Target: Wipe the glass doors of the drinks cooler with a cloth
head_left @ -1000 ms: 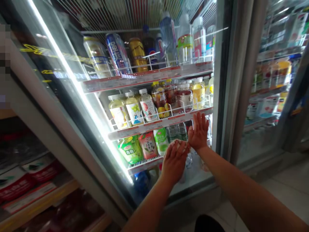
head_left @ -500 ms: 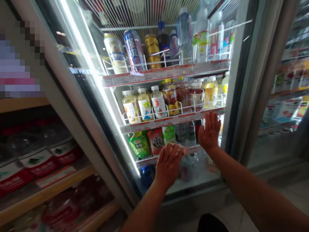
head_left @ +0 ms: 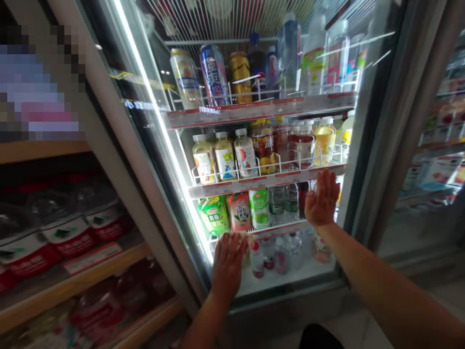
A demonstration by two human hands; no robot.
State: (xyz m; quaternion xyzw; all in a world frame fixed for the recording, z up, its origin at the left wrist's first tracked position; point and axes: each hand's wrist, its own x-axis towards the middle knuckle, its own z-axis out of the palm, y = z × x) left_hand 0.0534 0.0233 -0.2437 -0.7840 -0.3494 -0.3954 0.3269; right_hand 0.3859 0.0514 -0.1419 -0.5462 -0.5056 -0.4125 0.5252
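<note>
My left hand [head_left: 227, 264] presses a pale cloth [head_left: 242, 238] flat against the glass door [head_left: 174, 160] of a lit drinks fridge, low at its left side by the bottom shelf. Only the cloth's edge shows past my fingertips. My right hand [head_left: 321, 198] lies open and flat on the same glass near the door's right frame [head_left: 363, 160], fingers pointing up, level with the second shelf from the bottom. Behind the glass stand rows of bottles [head_left: 225, 155] and cans [head_left: 214, 72] on wire shelves.
Wooden shelves [head_left: 72, 286] with red and white packaged goods stand to the left. A second glass-door fridge [head_left: 436, 145] stands to the right. Small bottles [head_left: 276, 254] fill the fridge's bottom level. Tiled floor [head_left: 446, 291] shows at lower right.
My left hand has slid left and down across the glass with the cloth under it. My right hand stays flat on the glass near the right frame.
</note>
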